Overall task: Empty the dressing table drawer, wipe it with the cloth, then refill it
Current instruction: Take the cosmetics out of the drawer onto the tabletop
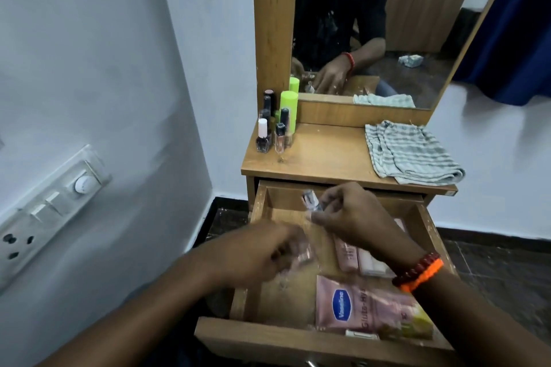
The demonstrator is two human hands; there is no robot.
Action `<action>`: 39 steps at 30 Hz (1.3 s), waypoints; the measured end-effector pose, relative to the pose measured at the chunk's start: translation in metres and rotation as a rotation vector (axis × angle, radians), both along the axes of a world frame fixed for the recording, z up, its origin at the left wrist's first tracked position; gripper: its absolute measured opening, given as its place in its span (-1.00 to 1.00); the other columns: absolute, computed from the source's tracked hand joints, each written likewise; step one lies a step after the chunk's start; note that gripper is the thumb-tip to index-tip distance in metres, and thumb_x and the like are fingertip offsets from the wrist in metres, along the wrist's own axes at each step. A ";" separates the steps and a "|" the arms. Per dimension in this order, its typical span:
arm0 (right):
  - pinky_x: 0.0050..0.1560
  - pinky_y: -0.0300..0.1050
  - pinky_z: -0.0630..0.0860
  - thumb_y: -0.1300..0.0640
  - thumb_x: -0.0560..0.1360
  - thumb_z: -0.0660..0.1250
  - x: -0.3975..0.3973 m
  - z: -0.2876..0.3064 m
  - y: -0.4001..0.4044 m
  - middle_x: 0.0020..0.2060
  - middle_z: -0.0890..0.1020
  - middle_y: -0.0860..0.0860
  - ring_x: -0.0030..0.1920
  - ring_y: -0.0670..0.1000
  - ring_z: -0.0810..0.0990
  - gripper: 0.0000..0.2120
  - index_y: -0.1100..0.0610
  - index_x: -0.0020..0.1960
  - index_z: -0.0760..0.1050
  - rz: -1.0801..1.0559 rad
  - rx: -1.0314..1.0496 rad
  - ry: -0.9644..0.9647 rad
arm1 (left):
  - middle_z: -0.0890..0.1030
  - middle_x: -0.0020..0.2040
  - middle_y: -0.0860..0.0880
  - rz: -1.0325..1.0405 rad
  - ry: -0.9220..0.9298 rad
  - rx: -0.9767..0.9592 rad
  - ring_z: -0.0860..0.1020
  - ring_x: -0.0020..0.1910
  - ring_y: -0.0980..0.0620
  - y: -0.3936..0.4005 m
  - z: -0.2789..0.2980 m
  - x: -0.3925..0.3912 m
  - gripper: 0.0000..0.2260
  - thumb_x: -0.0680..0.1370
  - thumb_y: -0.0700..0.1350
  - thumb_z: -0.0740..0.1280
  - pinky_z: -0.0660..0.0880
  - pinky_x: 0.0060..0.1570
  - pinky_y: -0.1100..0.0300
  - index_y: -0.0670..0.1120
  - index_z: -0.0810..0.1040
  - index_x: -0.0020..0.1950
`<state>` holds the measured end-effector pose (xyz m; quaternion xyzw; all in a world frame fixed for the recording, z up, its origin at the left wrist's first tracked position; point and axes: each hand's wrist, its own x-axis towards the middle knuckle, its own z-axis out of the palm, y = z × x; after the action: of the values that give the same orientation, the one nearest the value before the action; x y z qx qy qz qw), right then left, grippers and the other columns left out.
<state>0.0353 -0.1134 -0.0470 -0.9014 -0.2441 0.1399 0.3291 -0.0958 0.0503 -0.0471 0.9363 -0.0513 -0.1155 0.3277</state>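
Emptying step under way. Drawer [262, 211] was pulled out, partly cleared. Right hand [354, 217] hovered over its far half, fingers pinched on a small bottle [310, 198] lifted clear of the drawer floor. Left hand [256, 250] was low at the 9 o'clock side of the drawer, blurred; fingers curled round something small and clear, not identifiable.

Judgement: carry the bottle up to 12 o'clock and stand it upright beside the group of bottles [274, 128] on the tabletop [322, 155], keeping it off the edge; set down gently, since the tall narrow ones look easy to topple.

Left in the drawer: pink Vaseline sachet [357, 304] at 5 o'clock, pink tubes [348, 253] at 3 o'clock, part under the right wrist. These must come out before wiping.

Striped cloth [408, 152] lay folded on the tabletop at 1 o'clock, untouched, overhanging the front edge slightly. Mirror [372, 24] stood behind. Obstruction: the bottle group crowds the left rear corner, and the cloth takes the right, so free space lies mid-table
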 end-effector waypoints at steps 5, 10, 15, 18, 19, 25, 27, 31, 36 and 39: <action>-0.37 -0.25 0.57 0.02 0.45 0.57 0.015 0.023 0.027 -0.34 0.69 0.02 -0.38 -0.14 0.64 -0.81 0.11 -0.17 0.64 -0.008 0.317 -0.106 | 0.70 -0.04 0.09 0.457 -0.471 -0.338 0.67 0.00 0.18 0.035 0.013 0.032 -0.84 0.56 -0.15 0.45 0.62 0.09 0.12 0.04 0.63 0.10; -0.34 -0.08 0.64 0.06 0.47 0.56 0.028 0.015 0.072 -0.36 0.69 0.07 -0.36 -0.01 0.67 -0.73 0.24 -0.22 0.61 -0.009 0.410 -0.157 | 0.70 0.03 0.08 0.791 -0.683 -0.298 0.68 0.02 0.15 0.051 0.003 0.062 -0.81 0.53 -0.16 0.49 0.66 0.06 0.03 -0.04 0.63 0.13; -0.30 0.08 0.66 0.03 0.43 0.57 0.035 0.003 0.100 -0.40 0.67 0.01 -0.32 0.01 0.68 -0.73 0.17 -0.28 0.59 -0.066 0.429 -0.249 | 0.68 -0.05 0.10 0.825 -0.736 -0.229 0.66 -0.06 0.23 0.056 -0.003 0.076 -0.80 0.50 -0.17 0.52 0.66 0.00 0.15 -0.08 0.64 0.10; -0.32 0.06 0.66 0.01 0.42 0.58 0.035 -0.002 0.104 -0.41 0.65 -0.01 -0.34 -0.01 0.67 -0.73 0.13 -0.29 0.58 -0.071 0.428 -0.300 | 0.66 -0.10 0.13 0.833 -0.738 -0.213 0.66 -0.08 0.25 0.059 -0.003 0.079 -0.82 0.49 -0.17 0.53 0.60 -0.08 0.34 -0.07 0.64 0.07; -0.31 0.05 0.66 0.02 0.41 0.59 0.034 -0.003 0.104 -0.41 0.64 -0.02 -0.34 -0.02 0.65 -0.73 0.12 -0.29 0.58 -0.072 0.425 -0.317 | 0.66 -0.12 0.14 0.834 -0.732 -0.211 0.66 -0.10 0.25 0.060 -0.003 0.080 -0.82 0.49 -0.18 0.53 0.57 -0.11 0.40 -0.06 0.64 0.05; -0.28 0.04 0.66 0.03 0.40 0.60 0.035 -0.008 0.106 -0.40 0.62 -0.01 -0.33 0.00 0.64 -0.70 0.11 -0.31 0.52 -0.109 0.416 -0.350 | 0.67 -0.13 0.11 0.825 -0.710 -0.206 0.66 -0.13 0.24 0.062 -0.004 0.080 -0.81 0.46 -0.20 0.55 0.56 -0.15 0.45 -0.08 0.66 0.04; -0.29 0.05 0.66 0.05 0.39 0.61 0.035 -0.008 0.107 -0.38 0.63 0.00 -0.30 0.02 0.65 -0.72 0.09 -0.29 0.52 -0.107 0.416 -0.345 | 0.68 -0.12 0.10 0.827 -0.701 -0.211 0.66 -0.12 0.24 0.062 -0.003 0.080 -0.79 0.46 -0.20 0.56 0.57 -0.14 0.42 -0.08 0.66 0.06; -0.24 0.02 0.68 0.10 0.38 0.62 0.036 -0.009 0.107 -0.33 0.66 0.01 -0.24 0.03 0.68 -0.76 0.08 -0.24 0.55 -0.094 0.391 -0.349 | 0.68 -0.09 0.05 0.833 -0.691 -0.204 0.66 -0.10 0.19 0.061 -0.001 0.080 -0.74 0.44 -0.19 0.57 0.57 -0.11 0.36 -0.09 0.65 0.09; -0.18 0.06 0.69 0.11 0.35 0.63 0.041 -0.007 0.102 -0.32 0.66 0.02 -0.15 0.09 0.69 -0.76 0.08 -0.23 0.56 -0.067 0.369 -0.307 | 0.70 -0.08 0.03 0.839 -0.681 -0.206 0.67 -0.09 0.17 0.062 -0.002 0.079 -0.72 0.43 -0.19 0.59 0.61 -0.07 0.32 -0.11 0.66 0.10; -0.21 0.09 0.69 0.13 0.34 0.64 0.042 -0.003 0.094 -0.34 0.67 0.04 -0.18 0.09 0.69 -0.76 0.13 -0.24 0.57 -0.057 0.357 -0.300 | 0.70 -0.07 0.03 0.847 -0.670 -0.196 0.67 -0.10 0.19 0.062 -0.001 0.078 -0.71 0.42 -0.19 0.59 0.57 -0.11 0.39 -0.11 0.66 0.11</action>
<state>0.0773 -0.0192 -0.0496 -0.8461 -0.2857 -0.0503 0.4472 -0.0175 0.1123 -0.0479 0.8257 0.2178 0.3364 0.3971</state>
